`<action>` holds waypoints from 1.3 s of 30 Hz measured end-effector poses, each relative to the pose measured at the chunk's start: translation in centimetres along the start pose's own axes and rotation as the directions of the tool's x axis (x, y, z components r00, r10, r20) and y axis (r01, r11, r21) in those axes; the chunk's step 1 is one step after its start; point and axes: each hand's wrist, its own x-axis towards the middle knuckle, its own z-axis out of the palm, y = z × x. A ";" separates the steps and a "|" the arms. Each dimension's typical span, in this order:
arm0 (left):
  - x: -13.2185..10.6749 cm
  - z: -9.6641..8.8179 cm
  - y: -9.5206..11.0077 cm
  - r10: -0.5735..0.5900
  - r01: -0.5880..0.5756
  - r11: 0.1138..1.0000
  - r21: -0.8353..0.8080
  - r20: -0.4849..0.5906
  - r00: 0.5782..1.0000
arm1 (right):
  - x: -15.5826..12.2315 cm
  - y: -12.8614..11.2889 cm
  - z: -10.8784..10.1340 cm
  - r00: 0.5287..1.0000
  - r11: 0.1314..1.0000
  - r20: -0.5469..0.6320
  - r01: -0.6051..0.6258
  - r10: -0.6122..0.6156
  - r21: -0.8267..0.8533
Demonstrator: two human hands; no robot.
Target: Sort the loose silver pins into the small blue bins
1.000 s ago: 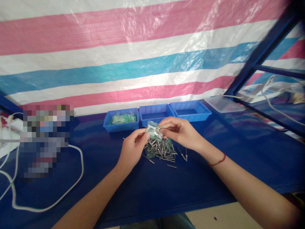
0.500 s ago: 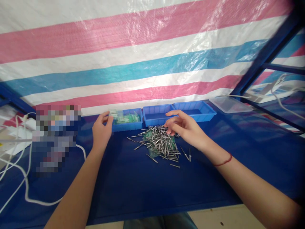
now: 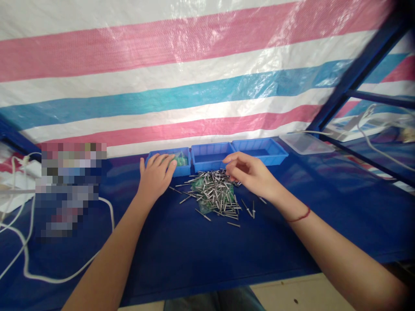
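Note:
A heap of small metal pins (image 3: pixel 214 193) lies on the blue table (image 3: pixel 201 250), partly on top of green-tinted plastic bags. My left hand (image 3: pixel 156 175) reaches over the left blue tray (image 3: pixel 184 169), which holds small green-tinted bags (image 3: pixel 180 160); its fingers are stretched out and I see nothing in them. My right hand (image 3: pixel 248 172) hovers at the far right side of the pin heap with fingers curled and pinched near the pins; whether it holds one I cannot make out. A red string circles my right wrist.
Two more blue trays (image 3: pixel 210 156) (image 3: pixel 261 150) stand in a row against the striped tarp. A clear lid (image 3: pixel 304 142) lies to the right. A white cable (image 3: pixel 61 276) loops at the left beside a blurred-out patch. A blue frame bar (image 3: pixel 350 77) rises at right.
Both hands held a small bag of pins above the heap a second ago. My left hand carried it to the left tray and now spreads over it. My right hand dropped to the pins.

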 end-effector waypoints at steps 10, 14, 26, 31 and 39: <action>-2.9 -1.5 5.3 0.365 -0.334 0.919 -0.208 0.133 0.921 | 0.0 -0.7 -2.6 0.871 0.764 0.343 -0.056 0.353 -0.643; -4.3 -0.5 8.0 0.462 -0.388 0.876 -0.288 0.269 0.845 | 0.1 -0.6 -2.3 0.811 0.799 0.394 -0.143 0.433 -0.583; -4.7 0.2 8.1 0.462 -0.362 0.867 -0.342 0.281 0.841 | 0.3 0.0 -1.7 0.818 0.873 0.309 -0.430 0.485 -0.231; -4.7 0.1 8.3 0.447 -0.350 0.875 -0.336 0.278 0.850 | 0.4 0.4 -1.5 0.801 0.858 0.322 -0.508 0.505 -0.083; -4.8 0.1 8.4 0.417 -0.334 0.890 -0.311 0.258 0.871 | 0.4 -0.2 -1.9 0.895 0.912 0.183 -0.407 0.407 -0.039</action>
